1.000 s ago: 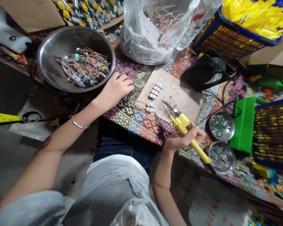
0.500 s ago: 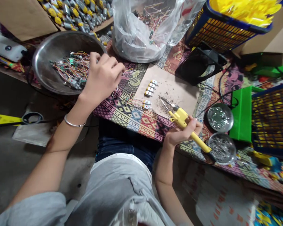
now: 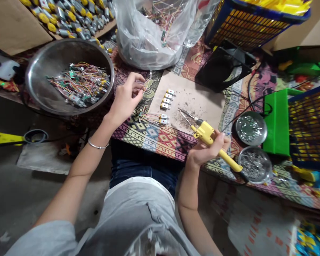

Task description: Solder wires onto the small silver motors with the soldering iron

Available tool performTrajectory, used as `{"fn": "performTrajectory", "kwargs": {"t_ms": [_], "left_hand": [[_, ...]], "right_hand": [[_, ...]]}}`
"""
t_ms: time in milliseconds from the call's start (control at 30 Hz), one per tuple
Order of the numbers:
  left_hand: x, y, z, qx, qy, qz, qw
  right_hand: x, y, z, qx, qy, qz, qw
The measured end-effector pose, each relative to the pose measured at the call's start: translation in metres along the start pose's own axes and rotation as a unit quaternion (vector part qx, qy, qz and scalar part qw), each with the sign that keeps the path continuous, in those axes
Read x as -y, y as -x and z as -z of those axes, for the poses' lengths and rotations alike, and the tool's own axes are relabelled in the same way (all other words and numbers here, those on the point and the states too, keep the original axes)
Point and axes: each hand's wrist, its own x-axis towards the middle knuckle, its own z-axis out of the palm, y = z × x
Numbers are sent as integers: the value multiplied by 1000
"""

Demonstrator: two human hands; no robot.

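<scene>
My left hand (image 3: 128, 96) is over the patterned cloth, right of the steel bowl, with thin wires (image 3: 147, 84) pinched between thumb and fingers. My right hand (image 3: 209, 149) grips a yellow soldering gun (image 3: 206, 133), its tip pointing left over the brown cardboard sheet (image 3: 208, 103). Several small motors (image 3: 167, 99) stand in a row on the cardboard's left side. Below them, two motors (image 3: 163, 119) with wires attached lie at its edge, the wires reaching left to a small green board (image 3: 140, 117).
The steel bowl (image 3: 32, 76) holds wired parts. Behind are a plastic bag (image 3: 149, 57) of wires, a black fan (image 3: 224, 67) and a blue basket (image 3: 245, 32). Two metal dishes (image 3: 265, 129) (image 3: 269, 170) and a green bin (image 3: 276, 124) stand at the right.
My left hand has moved right and down, away from the steel bowl's rim, with the wires. My right hand still holds the soldering gun in nearly the same place. The view has shifted slightly.
</scene>
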Motion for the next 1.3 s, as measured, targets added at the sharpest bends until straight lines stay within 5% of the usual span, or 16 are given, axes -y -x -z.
{"fn": "performTrajectory", "kwargs": {"t_ms": [467,633,900,1300], "left_hand": [[4,-3,-24,78,-8,9,997],[8,-3,-28,80,-16,12,997],[7,-1,-33,88,-30,40,995],[-2,0,-37,89,-61,73,991]], "right_hand": [[-13,-4,4,3,113,83,990],[-4,-1,-4,-7,127,100,987],[25,6,-27,64,149,131,978],[9,7,-39,69,122,146,979]]}}
